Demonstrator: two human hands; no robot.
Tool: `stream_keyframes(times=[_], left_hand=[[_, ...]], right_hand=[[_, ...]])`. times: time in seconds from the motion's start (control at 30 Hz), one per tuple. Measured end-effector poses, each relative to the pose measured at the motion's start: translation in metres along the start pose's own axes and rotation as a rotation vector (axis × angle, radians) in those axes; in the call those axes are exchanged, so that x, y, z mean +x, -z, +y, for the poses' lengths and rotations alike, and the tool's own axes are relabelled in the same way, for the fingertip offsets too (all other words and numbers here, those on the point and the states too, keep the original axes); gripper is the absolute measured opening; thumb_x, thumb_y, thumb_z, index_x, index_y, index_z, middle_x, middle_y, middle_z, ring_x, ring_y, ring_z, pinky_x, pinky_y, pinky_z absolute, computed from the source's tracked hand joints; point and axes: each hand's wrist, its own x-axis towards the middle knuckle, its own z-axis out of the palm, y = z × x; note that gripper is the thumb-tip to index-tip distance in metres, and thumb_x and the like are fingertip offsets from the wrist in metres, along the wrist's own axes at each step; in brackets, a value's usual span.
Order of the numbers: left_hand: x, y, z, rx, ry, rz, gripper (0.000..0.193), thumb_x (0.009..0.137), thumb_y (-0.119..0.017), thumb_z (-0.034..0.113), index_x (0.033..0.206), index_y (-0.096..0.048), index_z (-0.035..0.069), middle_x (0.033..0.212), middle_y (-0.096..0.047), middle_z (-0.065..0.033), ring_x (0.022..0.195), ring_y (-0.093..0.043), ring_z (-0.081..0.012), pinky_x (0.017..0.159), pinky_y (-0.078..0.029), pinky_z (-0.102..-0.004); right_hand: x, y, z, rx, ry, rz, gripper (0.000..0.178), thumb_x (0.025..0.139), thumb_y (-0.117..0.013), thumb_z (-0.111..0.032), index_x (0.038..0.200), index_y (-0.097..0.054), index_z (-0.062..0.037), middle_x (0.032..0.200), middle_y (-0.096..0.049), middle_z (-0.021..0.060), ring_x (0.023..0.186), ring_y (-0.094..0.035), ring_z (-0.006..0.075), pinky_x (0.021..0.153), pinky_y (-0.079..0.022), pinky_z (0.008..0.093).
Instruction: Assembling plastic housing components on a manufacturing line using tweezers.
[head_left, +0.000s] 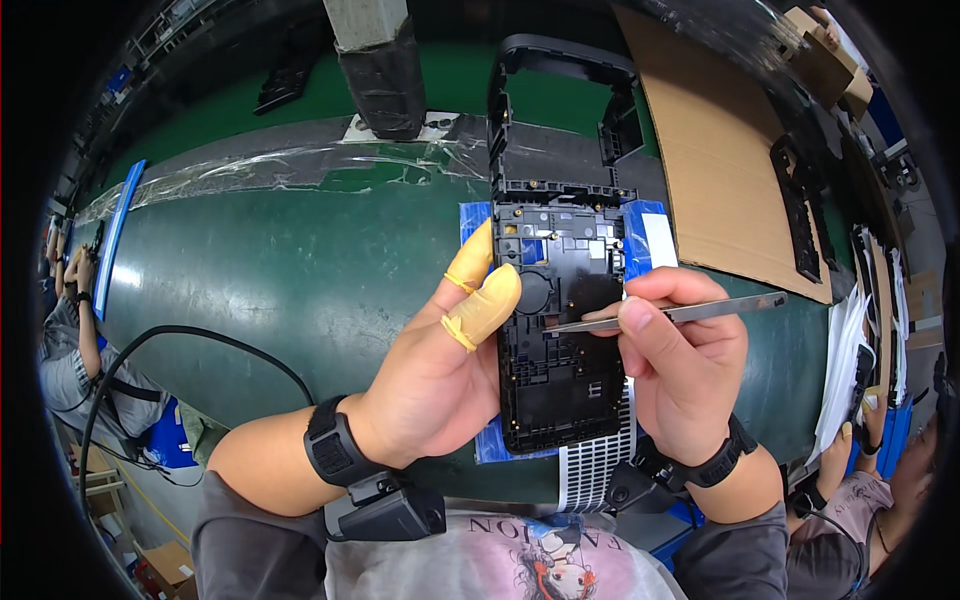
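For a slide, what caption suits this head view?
Left hand steadies a black plastic frame while right hand works metal tweezers over it.

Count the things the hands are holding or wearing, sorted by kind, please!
Black plastic frame: 1
Metal tweezers: 1
Yellow finger covers: 2
Black wristbands: 2
Total: 6
The left hand grips the frame; the right hand pinches the tweezers against it.

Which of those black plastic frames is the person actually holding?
The big central frame, gripped by the left hand and touched with tweezers. The others lie on cardboard at right.
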Motion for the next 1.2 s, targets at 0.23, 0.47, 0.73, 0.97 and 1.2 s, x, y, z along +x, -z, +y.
stream_keyframes(times=[0.23, 0.47, 0.73, 0.97, 1.2], left_hand=[[-0.001, 0.0, -0.004, -0.023, 0.013, 0.018, 0.048, 0.089, -0.039, 0.021, 0.132, -0.017, 0.014, 0.12, -0.041, -0.0077, 0.107, -0.044, -0.0176, 0.089, -0.038, -0.0344], [0.006, -0.002, 0.003, -0.102, 0.024, 0.0, 0.047, 0.085, -0.042, 0.008, 0.128, -0.023, 0.01, 0.117, -0.043, -0.0092, 0.105, -0.047, -0.0182, 0.087, -0.04, -0.0346], [0.009, 0.013, 0.006, 0.173, -0.068, 0.114, 0.062, 0.07, -0.041, -0.015, 0.126, -0.023, 0.004, 0.111, -0.047, -0.0108, 0.098, -0.051, -0.0191, 0.082, -0.044, -0.0288], [0.066, 0.02, 0.027, 0.286, 0.038, -0.027, 0.056, 0.071, -0.048, -0.008, 0.123, -0.032, 0.005, 0.113, -0.046, -0.01, 0.099, -0.05, -0.0172, 0.083, -0.043, -0.0303], [0.175, 0.011, 0.079, 0.818, -0.402, 0.47, 0.074, 0.075, -0.059, 0.017, 0.13, -0.013, -0.001, 0.127, -0.029, -0.0211, 0.12, -0.028, -0.0269, 0.096, -0.027, -0.0363]], right_hand=[[-0.002, 0.003, 0.001, -0.019, -0.013, 0.015, 0.015, 0.077, -0.058, -0.001, 0.091, -0.054, 0.0035, 0.073, -0.06, 0.0097, 0.056, -0.05, 0.0057, 0.048, -0.039, 0.016], [0.002, 0.006, -0.001, 0.094, 0.023, 0.035, 0.017, 0.076, -0.057, -0.001, 0.091, -0.053, 0.0039, 0.071, -0.058, 0.0091, 0.052, -0.048, 0.0064, 0.045, -0.037, 0.0163], [0.004, 0.007, -0.04, -0.215, 0.55, -0.052, 0.019, 0.083, -0.045, -0.011, 0.07, -0.054, -0.0006, 0.08, -0.059, 0.0146, 0.069, -0.055, 0.0208, 0.066, -0.042, 0.031], [-0.017, 0.018, -0.1, 0.547, 0.187, -0.938, 0.036, 0.082, -0.05, -0.024, 0.057, -0.05, 0.0016, 0.046, -0.045, 0.0207, 0.031, -0.04, 0.0221, 0.029, -0.029, 0.0309], [-0.038, 0.041, -0.119, 0.58, 0.378, -0.967, 0.032, 0.082, -0.05, -0.02, 0.059, -0.05, 0.0026, 0.048, -0.046, 0.0208, 0.032, -0.04, 0.0225, 0.029, -0.029, 0.0308]])
